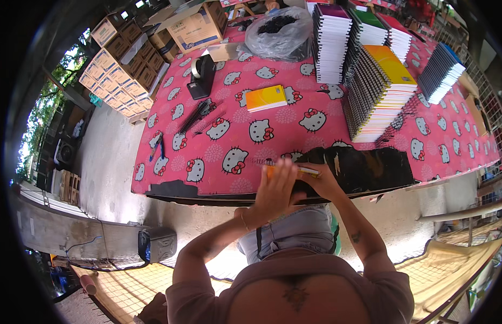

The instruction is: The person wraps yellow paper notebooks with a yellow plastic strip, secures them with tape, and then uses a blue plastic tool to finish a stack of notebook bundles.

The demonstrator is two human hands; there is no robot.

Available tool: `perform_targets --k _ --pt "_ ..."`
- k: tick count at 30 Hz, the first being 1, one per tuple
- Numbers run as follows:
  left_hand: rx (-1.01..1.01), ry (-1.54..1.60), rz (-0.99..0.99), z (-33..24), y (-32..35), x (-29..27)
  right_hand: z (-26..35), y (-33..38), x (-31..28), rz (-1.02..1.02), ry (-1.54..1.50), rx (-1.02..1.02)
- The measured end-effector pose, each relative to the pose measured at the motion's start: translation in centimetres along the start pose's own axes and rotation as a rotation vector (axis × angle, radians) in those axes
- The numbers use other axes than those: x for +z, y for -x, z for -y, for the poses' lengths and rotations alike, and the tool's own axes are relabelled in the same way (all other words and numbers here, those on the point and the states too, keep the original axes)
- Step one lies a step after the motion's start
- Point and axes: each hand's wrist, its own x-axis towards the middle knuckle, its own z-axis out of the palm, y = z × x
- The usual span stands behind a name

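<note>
The notebook (309, 171) is at the front edge of the pink tabletop (170, 162), directly before the person's lap, and is largely hidden by the hands. What shows of it is a slim, nearly edge-on strip: orange-yellow cover at its left part, a pale line of page edges with yellow toward the right. Dark coil loops stand out beside its left part, above the fingers; whether they are fully threaded cannot be told. The left hand (278, 183) lies flat across the left part, fingers straight and slightly blurred; how firmly it presses is unclear. The right hand (320, 181) is clamped on the right end, near a black patch (369, 168) on the tabletop.

Farther in lies a small orange-to-yellow booklet (266, 99), flat and slightly angled, its white page edges visible below the cover. Loose dark coils (194, 115) lie to its left, and a tall stack of yellow-covered spiral notebooks (378, 89) stands to the right.
</note>
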Motion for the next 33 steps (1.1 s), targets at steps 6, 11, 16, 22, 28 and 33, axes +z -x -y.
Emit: perform_targets --k 6,11,16,22,28,33 --pt "0.045 0.023 0.044 -0.3 -0.4 0.1 0.2 -0.6 -0.2 -0.002 -0.029 0.003" --pt "0.042 -0.054 -0.006 -0.1 -2.3 -0.5 -0.2 -0.2 -0.3 0.042 0.056 0.042" --pt "0.086 0.053 -0.016 -0.8 -1.7 -0.1 0.3 -0.3 0.0 0.037 0.084 -0.032" --pt "0.129 0.095 0.051 -1.8 -1.0 -0.1 -0.8 -0.4 -0.1 0.003 0.031 -0.059" --pt "0.137 0.087 0.030 -1.6 -1.0 -0.7 -0.8 -0.3 -0.2 0.058 0.009 -0.031" --pt "0.023 0.244 -0.187 0.7 -5.5 -2.9 0.5 -0.4 -0.8 0.058 0.139 -0.020"
